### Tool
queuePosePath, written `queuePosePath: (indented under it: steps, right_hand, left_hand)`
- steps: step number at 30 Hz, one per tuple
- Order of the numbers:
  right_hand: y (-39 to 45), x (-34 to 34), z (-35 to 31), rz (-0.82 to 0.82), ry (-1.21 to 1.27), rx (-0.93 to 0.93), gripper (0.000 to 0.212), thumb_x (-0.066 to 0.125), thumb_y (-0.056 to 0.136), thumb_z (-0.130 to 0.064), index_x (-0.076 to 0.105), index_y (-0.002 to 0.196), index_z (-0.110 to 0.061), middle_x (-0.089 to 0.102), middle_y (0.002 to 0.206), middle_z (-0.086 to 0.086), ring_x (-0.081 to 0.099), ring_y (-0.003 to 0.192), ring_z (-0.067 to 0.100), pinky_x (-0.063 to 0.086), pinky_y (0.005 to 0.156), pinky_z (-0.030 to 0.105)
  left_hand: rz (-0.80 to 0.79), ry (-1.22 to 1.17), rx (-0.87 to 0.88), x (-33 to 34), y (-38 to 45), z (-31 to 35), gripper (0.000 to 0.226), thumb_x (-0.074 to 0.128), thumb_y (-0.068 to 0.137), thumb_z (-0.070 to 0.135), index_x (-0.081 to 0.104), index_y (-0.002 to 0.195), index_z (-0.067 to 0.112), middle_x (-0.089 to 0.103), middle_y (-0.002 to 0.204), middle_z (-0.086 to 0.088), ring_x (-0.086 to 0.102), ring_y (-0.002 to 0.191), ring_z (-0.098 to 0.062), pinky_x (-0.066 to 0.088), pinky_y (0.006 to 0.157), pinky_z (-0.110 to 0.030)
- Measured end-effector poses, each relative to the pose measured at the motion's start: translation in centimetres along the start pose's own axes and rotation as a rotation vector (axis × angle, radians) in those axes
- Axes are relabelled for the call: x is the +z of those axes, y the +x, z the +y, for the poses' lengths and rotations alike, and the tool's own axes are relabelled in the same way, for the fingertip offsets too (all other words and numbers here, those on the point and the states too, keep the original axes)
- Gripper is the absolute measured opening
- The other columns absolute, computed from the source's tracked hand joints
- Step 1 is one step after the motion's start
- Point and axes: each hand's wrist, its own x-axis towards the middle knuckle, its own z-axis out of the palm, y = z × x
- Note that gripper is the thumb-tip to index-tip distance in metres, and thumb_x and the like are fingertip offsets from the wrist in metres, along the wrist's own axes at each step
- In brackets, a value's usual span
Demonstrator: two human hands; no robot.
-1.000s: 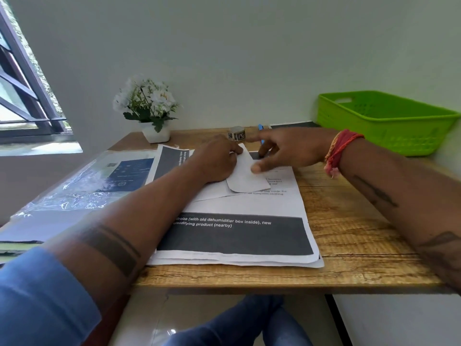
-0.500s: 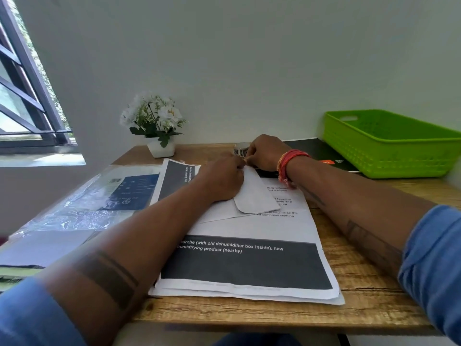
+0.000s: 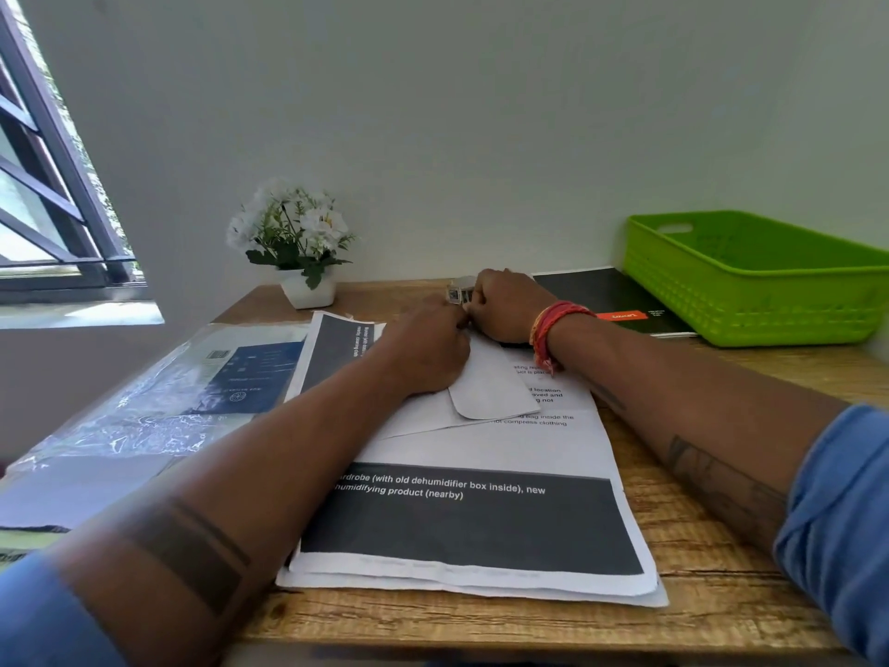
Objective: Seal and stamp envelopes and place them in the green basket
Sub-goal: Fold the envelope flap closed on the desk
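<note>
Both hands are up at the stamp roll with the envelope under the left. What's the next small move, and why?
Probably peel one stamp free of the stamp roll with the right hand and bring it down onto the envelope. Both hands meet at the roll, the left hand rests on the envelope, no stamp shows on it, and the green basket looks empty from here.
</note>
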Motion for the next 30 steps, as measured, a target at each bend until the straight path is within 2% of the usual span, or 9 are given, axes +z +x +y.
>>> queuePosePath:
  steps: [4, 12, 14, 16, 19, 22, 25, 27, 30]
  right_hand:
    - [-0.6, -0.2, 0.5, 0.107, 0.259, -0.026, 0.015, 0.060, 0.094, -0.022, 0.056, 0.106, -0.014, 0.061, 0.089, -0.003, 0.057, 0.087, 0.020, 0.036, 0.067, 0.028]
    - [-1.4, -2.3, 1.5, 0.299, 0.334, 0.058, 0.013, 0.066, 0.092, -0.028, 0.066, 0.099, -0.017, 0.062, 0.092, -0.005, 0.060, 0.091, 0.019, 0.042, 0.074, 0.028]
    - [-1.7, -2.7, 1.2, 0.277, 0.372, 0.121, 0.026, 0.063, 0.094, -0.036, 0.065, 0.104, -0.012, 0.065, 0.095, 0.000, 0.059, 0.088, 0.018, 0.040, 0.071, 0.028]
    - [-2.1, -3.2, 0.6, 0.184, 0.633, 0.171, 0.034, 0.059, 0.097, -0.034, 0.062, 0.110, -0.003, 0.074, 0.089, 0.012, 0.066, 0.075, 0.021, 0.049, 0.062, 0.030]
    - [-3.1, -3.2, -0.1, -0.041, 1.082, 0.164, 0.021, 0.056, 0.100, -0.022, 0.057, 0.112, -0.005, 0.077, 0.083, 0.015, 0.076, 0.075, 0.030, 0.062, 0.061, 0.037]
    - [-3.7, -1.8, 0.0, -0.085, 0.929, 0.040, 0.015, 0.068, 0.093, -0.012, 0.067, 0.103, -0.002, 0.076, 0.085, 0.012, 0.074, 0.074, 0.021, 0.061, 0.065, 0.033]
    - [-3.7, -1.2, 0.4, -0.069, 0.722, -0.040, 0.009, 0.075, 0.087, -0.008, 0.073, 0.095, -0.005, 0.074, 0.078, 0.003, 0.067, 0.062, 0.006, 0.057, 0.062, 0.021]
    - [-3.7, -1.1, 0.6, -0.064, 0.498, -0.109, 0.006, 0.078, 0.084, -0.015, 0.075, 0.089, -0.015, 0.072, 0.078, -0.010, 0.063, 0.062, -0.004, 0.049, 0.063, 0.012]
    - [-3.6, -0.7, 0.5, -0.053, 0.291, -0.186, 0.007, 0.079, 0.084, -0.023, 0.075, 0.089, -0.022, 0.070, 0.087, -0.015, 0.061, 0.075, -0.004, 0.043, 0.068, 0.010]
  left_hand:
    - [0.042, -0.003, -0.040, 0.1, -0.2, -0.1, 0.040, 0.054, 0.098, 0.037, 0.062, 0.133, 0.021, 0.053, 0.135, -0.010, 0.053, 0.124, -0.033, 0.041, 0.105, -0.038]
    - [0.008, 0.094, 0.051, -0.2, -0.3, -0.1, 0.031, 0.049, 0.099, 0.037, 0.071, 0.119, 0.027, 0.064, 0.123, -0.003, 0.055, 0.120, -0.027, 0.044, 0.101, -0.044]
    - [-0.001, 0.062, 0.053, -0.3, -0.4, 0.0, 0.031, 0.050, 0.099, 0.035, 0.069, 0.121, 0.024, 0.065, 0.123, -0.002, 0.056, 0.119, -0.026, 0.044, 0.102, -0.045]
    - [0.045, -0.047, -0.002, -0.5, -0.4, 0.2, 0.035, 0.050, 0.100, 0.029, 0.063, 0.131, 0.020, 0.067, 0.126, -0.002, 0.058, 0.118, -0.027, 0.044, 0.102, -0.041]
    - [0.161, -0.345, -0.161, -1.3, -0.6, 0.6, 0.031, 0.040, 0.104, 0.027, 0.064, 0.120, 0.017, 0.069, 0.113, -0.005, 0.062, 0.110, -0.027, 0.040, 0.081, -0.030]
    - [0.177, -0.586, -0.334, -1.9, -0.6, 0.7, 0.048, 0.030, 0.104, 0.049, 0.066, 0.092, 0.020, 0.067, 0.098, 0.000, 0.061, 0.098, -0.023, 0.038, 0.077, -0.033]
    - [0.171, -0.565, -0.388, -1.9, -0.6, 0.2, 0.037, 0.043, 0.101, 0.038, 0.065, 0.123, 0.017, 0.065, 0.126, -0.010, 0.058, 0.111, -0.023, 0.041, 0.089, -0.034]
    - [0.155, -0.502, -0.395, -2.1, -0.6, -0.3, 0.047, 0.052, 0.096, 0.026, 0.052, 0.143, 0.018, 0.058, 0.141, -0.010, 0.055, 0.124, -0.026, 0.043, 0.100, -0.033]
    - [0.127, -0.397, -0.320, -2.2, -0.7, -1.2, 0.048, 0.062, 0.094, 0.025, 0.055, 0.141, 0.025, 0.062, 0.137, -0.002, 0.057, 0.125, -0.022, 0.042, 0.103, -0.030]
